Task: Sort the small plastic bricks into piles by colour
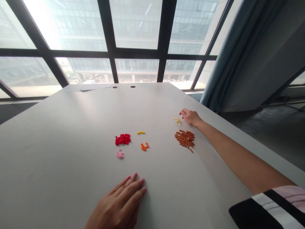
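Left hand [116,203]: fingers extended and slightly spread, lying flat on the tabletop; open, holding nothing.
Right hand [190,116]: fingers loosely curled, tips pointing down at the tabletop; partly open, nothing visible between them. Contact with the surface cannot be confirmed.
Nearest to right hand: pale yellow bricks [177,121], just beside the fingertips, apparently not touching; roughly 6 to 10 pieces in a small heap.
Nearest to left hand: pink bricks [120,155], near but apart from the fingertips; roughly 10 pieces, exact count unclear.
Rust-orange bricks [185,138]: the largest pile, below the right hand; several dozen pieces, too dense to count, with a few strays at its lower edge.
Red bricks [123,139]: a dense pile directly above the pink bricks; a few dozen pieces, too packed to count.
Yellow bricks [140,132]: about 3 pieces, between the red bricks and the rust-orange bricks.
Orange bricks [144,146]: about 5 pieces, just below the yellow bricks.
Location: all six groups lie apart from one another on a pale grey tabletop [59,143].
Right arm: extends in from lower right; striped sleeve [269,206] at the frame edge.
Background: two cable holes [114,87] at the far table edge; large gridded window [135,28]; blue-grey curtain [228,54] at right.
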### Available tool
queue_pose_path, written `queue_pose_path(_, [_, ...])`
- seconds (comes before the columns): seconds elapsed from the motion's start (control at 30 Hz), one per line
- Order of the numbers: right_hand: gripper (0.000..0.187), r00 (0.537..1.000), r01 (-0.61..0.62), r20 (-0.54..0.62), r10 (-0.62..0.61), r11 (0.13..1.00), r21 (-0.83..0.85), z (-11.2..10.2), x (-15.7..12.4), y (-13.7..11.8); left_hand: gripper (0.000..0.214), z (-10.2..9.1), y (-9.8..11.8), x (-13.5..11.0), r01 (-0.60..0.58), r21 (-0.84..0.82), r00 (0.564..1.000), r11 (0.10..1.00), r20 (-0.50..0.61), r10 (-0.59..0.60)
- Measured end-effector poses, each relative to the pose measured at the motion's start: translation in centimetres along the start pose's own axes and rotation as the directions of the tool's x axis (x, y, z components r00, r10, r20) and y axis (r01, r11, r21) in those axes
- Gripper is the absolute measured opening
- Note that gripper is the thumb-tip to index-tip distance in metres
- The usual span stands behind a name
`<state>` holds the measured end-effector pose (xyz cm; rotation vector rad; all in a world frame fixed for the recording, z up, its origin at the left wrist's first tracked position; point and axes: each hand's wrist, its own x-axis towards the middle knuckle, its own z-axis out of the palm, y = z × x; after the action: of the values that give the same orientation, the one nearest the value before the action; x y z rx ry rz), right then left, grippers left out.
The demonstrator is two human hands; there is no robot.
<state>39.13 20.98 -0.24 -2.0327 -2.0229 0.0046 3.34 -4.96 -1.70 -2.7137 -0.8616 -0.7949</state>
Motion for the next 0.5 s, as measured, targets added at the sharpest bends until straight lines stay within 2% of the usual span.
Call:
queue_pose_path(0.13, [0.024,0.998,-0.028,0.058,0.022,0.993,0.113,-1.3,-1.3,1.1,0.035,0.2,-0.2,-0.1,-0.004,0.019,1.000,1.000,-0.002,0.004])
queue_pose_path(0.27, [0.020,0.994,-0.010,0.108,-0.011,0.981,0.193,-1.5,-2.7,1.2,0.035,0.2,-0.2,0.0,-0.005,0.018,1.000,1.000,0.000,0.005])
queue_pose_path(0.5, [0.015,1.000,-0.012,-0.025,0.018,0.970,0.244,-1.1,-3.2,-0.1,0.035,0.1,0.2,0.1,0.014,-0.013,1.000,1.000,-0.010,-0.014])
